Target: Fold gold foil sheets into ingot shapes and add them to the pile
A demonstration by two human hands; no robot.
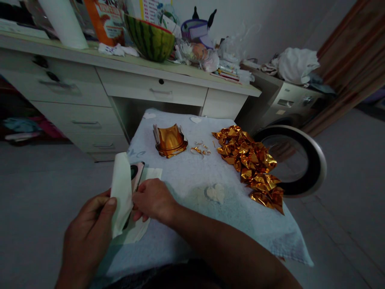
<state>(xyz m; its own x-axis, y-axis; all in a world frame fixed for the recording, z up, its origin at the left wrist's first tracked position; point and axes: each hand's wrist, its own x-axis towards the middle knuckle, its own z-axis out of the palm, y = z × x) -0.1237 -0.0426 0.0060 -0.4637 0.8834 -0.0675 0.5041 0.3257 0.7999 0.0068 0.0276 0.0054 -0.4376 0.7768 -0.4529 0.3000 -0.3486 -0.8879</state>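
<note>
My left hand (93, 224) is closed on a folded pale paper (122, 192), thumb on its near face, at the left edge of the cloth-covered table. Just right of it, my right hand (153, 200) has its fingers pressed together against the paper's edge; what they hold is hidden. Between the paper and my right hand shows a pinkish flat item (137, 172) with a black round mark. More pale sheets (153, 174) lie beneath. Beyond my hands stands a stack of curved gold foil (170, 140), with small gold and clear scraps (201, 150) beside it.
Crumpled gold foil pieces (246, 154) are heaped along the table's right side. Behind is a white desk (177, 90) bearing a cut watermelon (150, 40), an orange pouch (106, 24) and clutter. A washing machine (281, 102) stands right, its round door (319, 160) open near the table.
</note>
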